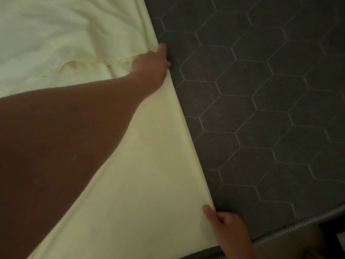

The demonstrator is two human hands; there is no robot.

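Bedroom: quilted mattress (261,90), pale sheet (149,146).

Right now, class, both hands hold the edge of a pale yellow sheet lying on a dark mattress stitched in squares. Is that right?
Not quite: the stitching forms hexagons, not squares. The head view shows the left hand and the right hand both holding the edge of the pale yellow sheet lying on the dark mattress.

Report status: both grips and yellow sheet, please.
Left grip holds sheet edge, far end. Right grip pinches near end. Edge taut over grey mattress. Nothing in the way.
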